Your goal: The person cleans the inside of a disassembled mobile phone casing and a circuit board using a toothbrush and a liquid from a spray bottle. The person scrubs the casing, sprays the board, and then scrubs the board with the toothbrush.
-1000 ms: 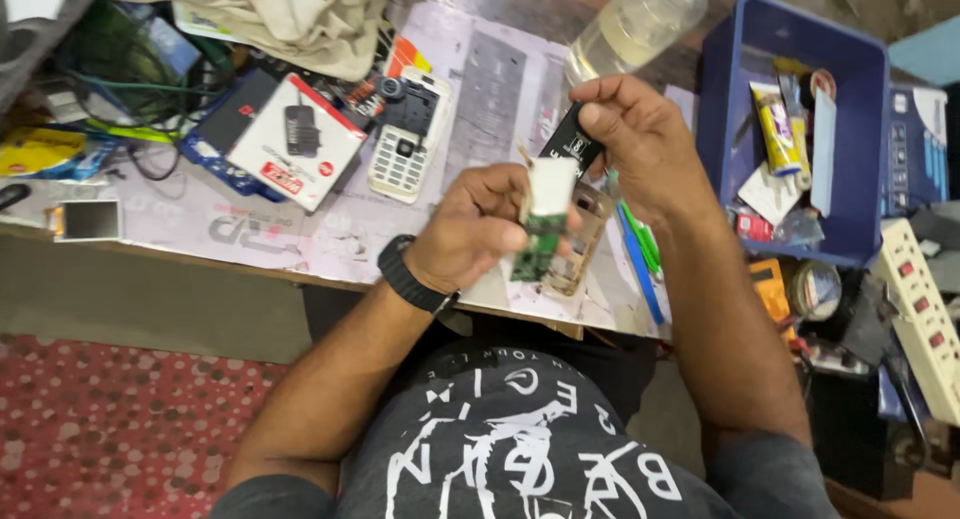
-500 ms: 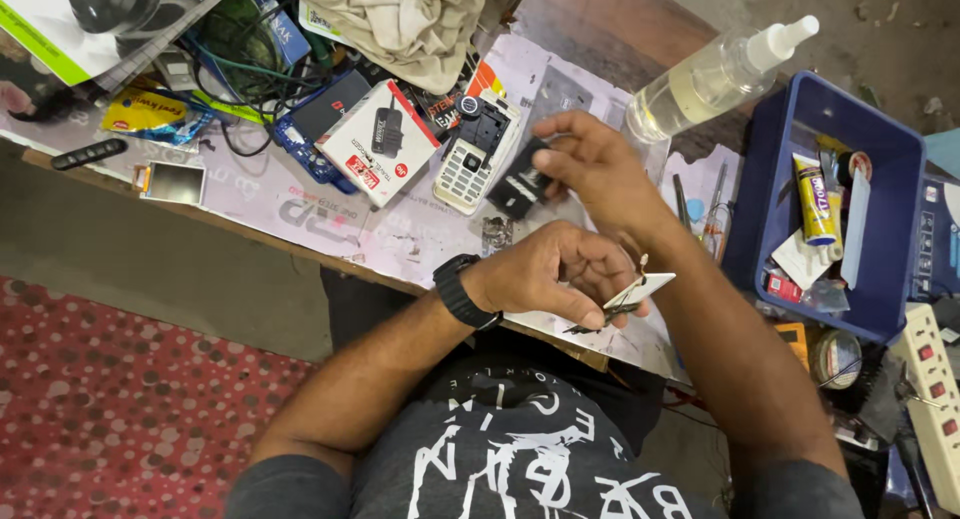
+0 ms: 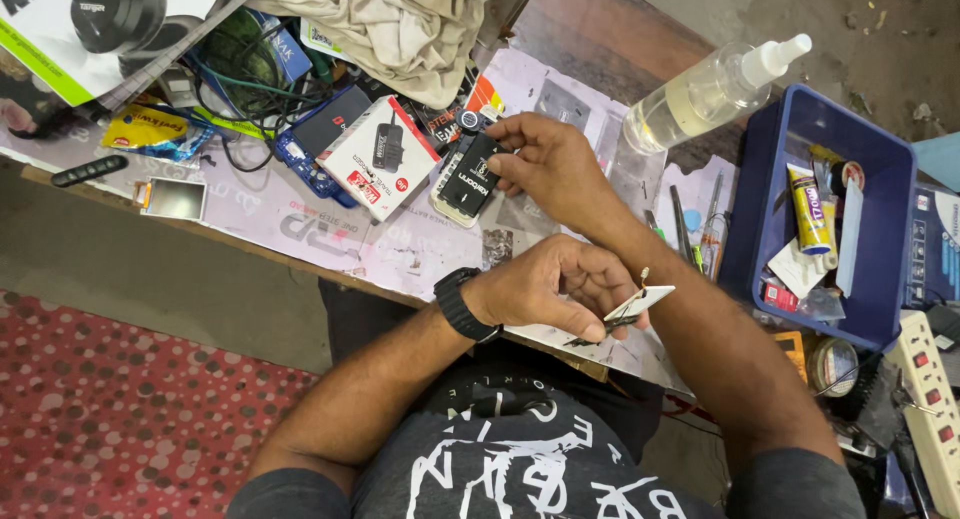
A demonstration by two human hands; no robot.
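My left hand (image 3: 560, 289), with a black watch on its wrist, pinches a small circuit board with a white square part (image 3: 632, 307) above my lap at the table's near edge. My right hand (image 3: 552, 164) reaches across the table and holds a small black rectangular piece (image 3: 472, 175), like a phone battery. It holds that piece over a white keypad phone (image 3: 450, 201) lying on the paper-covered table (image 3: 300, 229).
A red-and-white box (image 3: 380, 159), a blue phone (image 3: 312, 149), tangled cables (image 3: 250, 79) and a beige cloth (image 3: 390, 24) crowd the back left. A spray bottle (image 3: 710, 89) lies to the right, beside a blue bin (image 3: 880, 239) of tubes. A power strip (image 3: 930, 399) sits far right.
The right hand moved away from the board, out left to the white phone, with the black piece. The left hand lowered the board toward the table edge. The view shifted left.
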